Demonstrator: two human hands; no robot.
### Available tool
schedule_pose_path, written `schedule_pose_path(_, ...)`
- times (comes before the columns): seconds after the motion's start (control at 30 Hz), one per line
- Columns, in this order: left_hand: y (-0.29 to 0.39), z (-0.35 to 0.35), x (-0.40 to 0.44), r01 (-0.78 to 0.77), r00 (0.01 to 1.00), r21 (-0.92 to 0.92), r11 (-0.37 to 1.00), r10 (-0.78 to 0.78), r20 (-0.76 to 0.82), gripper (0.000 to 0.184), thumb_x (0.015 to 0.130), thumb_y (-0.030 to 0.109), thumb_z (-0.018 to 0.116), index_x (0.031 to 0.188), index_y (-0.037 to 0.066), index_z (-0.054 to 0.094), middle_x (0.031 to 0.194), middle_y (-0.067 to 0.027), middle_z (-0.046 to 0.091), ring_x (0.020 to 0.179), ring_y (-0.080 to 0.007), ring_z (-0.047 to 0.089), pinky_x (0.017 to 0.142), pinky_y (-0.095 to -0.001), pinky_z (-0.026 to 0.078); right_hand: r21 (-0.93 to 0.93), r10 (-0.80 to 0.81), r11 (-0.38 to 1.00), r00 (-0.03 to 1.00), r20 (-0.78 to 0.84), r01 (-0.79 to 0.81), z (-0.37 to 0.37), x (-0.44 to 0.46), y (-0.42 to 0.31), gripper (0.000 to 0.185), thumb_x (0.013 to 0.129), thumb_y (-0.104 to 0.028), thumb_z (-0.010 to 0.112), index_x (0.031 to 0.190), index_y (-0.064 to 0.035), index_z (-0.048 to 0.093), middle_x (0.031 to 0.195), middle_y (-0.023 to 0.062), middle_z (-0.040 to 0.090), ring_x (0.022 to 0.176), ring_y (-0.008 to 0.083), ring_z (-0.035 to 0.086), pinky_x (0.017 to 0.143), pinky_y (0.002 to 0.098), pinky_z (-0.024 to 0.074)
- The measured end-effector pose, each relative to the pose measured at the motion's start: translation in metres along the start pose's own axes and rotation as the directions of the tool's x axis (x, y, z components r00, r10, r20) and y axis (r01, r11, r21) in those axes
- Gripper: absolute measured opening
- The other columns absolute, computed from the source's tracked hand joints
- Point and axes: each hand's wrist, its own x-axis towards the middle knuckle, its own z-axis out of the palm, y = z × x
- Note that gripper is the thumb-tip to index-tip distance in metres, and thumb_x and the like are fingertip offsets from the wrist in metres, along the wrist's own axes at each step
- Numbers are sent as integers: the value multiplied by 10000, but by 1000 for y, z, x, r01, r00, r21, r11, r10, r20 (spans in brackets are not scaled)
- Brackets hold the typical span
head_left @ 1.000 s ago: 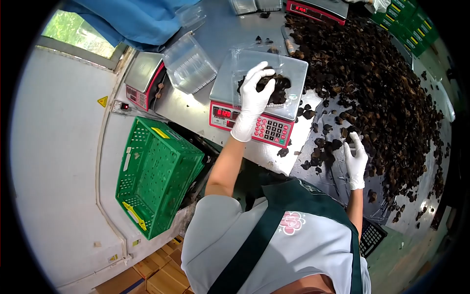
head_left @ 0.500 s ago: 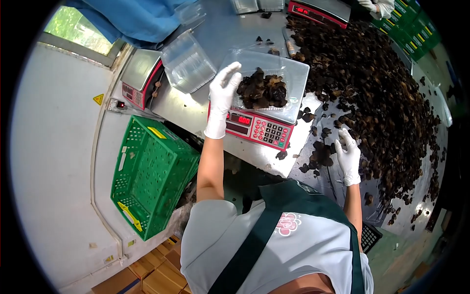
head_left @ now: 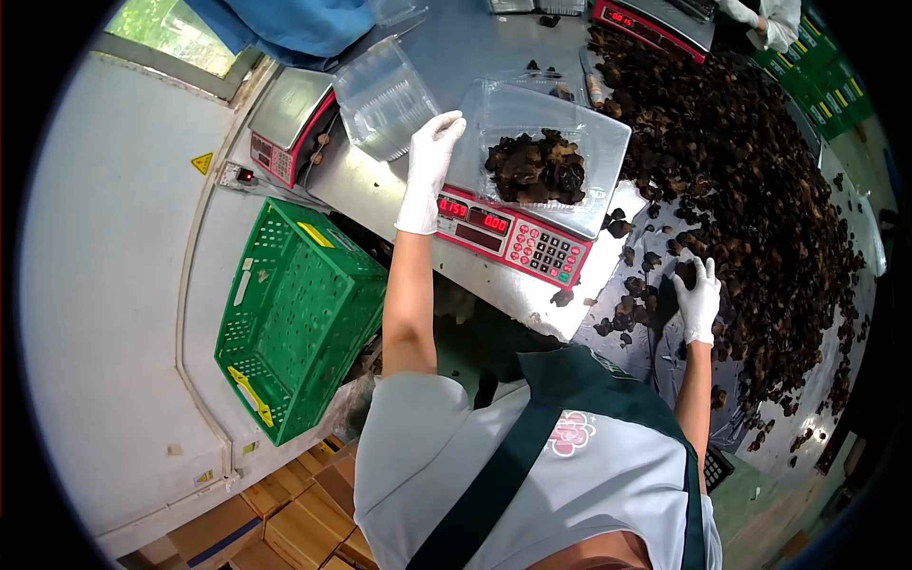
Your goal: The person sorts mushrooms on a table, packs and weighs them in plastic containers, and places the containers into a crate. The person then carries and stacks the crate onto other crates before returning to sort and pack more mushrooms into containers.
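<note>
My left hand (head_left: 434, 157), in a white glove, hangs beside the left edge of the red scale (head_left: 532, 245), empty with its fingers extended. On the scale's plate, a clear plastic box (head_left: 570, 116) with its lid open holds a clump of dark fungus pieces (head_left: 537, 169). The display reads 0.159. My gloved right hand (head_left: 698, 290) is at the near edge of the large dark fungus pile (head_left: 750, 199), thumb and fingers curved around a dark piece.
Stacked clear boxes (head_left: 385, 100) stand left of the scale, near a second scale (head_left: 290, 119). A green crate (head_left: 299, 313) is below them. A knife (head_left: 593, 78) lies beyond the scale. A co-worker's gloved hand (head_left: 741, 11) shows at the far right, near green crates (head_left: 817, 71).
My left hand has let go of the fungus in the box and moved left off the scale. The display went from 0.120 to 0.159. My right hand has closed around a piece.
</note>
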Motion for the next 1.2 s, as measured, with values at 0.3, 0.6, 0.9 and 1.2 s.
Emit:
schedule_pose_path(0.3, -28, 39, 29, -19, 996, 25, 1000, 16, 91, 495, 819, 197, 697, 1242, -8, 540, 1181, -168, 602, 1071, -228, 577, 925, -324, 447, 349, -64, 925, 966, -249, 151, 27, -2, 15, 159, 778, -47, 655, 934, -22, 666, 1104, 136, 646, 992, 313, 612, 875, 360, 471)
schedule_pose_path(0.6, -36, 78, 9, 30, 998, 12, 999, -30, 46, 427, 838, -4, 618, 1255, 49, 546, 1141, -175, 582, 1005, -188, 570, 860, -277, 472, 623, 281, 774, 943, -179, -113, 15, 14, 20, 276, 774, -145, 731, 1009, -11, 675, 1058, 108, 682, 976, 203, 658, 864, 286, 491)
schedule_pose_path(0.9, -33, 93, -7, 82, 996, -48, 996, -80, 27, 403, 829, -37, 619, 1221, 39, 567, 1203, -193, 545, 1079, -209, 544, 878, -294, 478, 56, -147, 987, 984, -99, 153, 30, 37, -17, 341, 725, -69, 627, 1059, -128, 656, 1082, 60, 636, 915, 273, 580, 777, 357, 514)
schedule_pose_path(1.2, -35, 83, -3, 125, 992, -187, 975, -116, 55, 350, 846, -11, 616, 1192, 34, 591, 1138, -115, 607, 1032, -165, 555, 904, -268, 433, 711, -78, 702, 996, 34, 31, -28, 82, -51, 339, 741, 36, 628, 1059, -67, 681, 839, 83, 698, 749, 125, 647, 738, 256, 510)
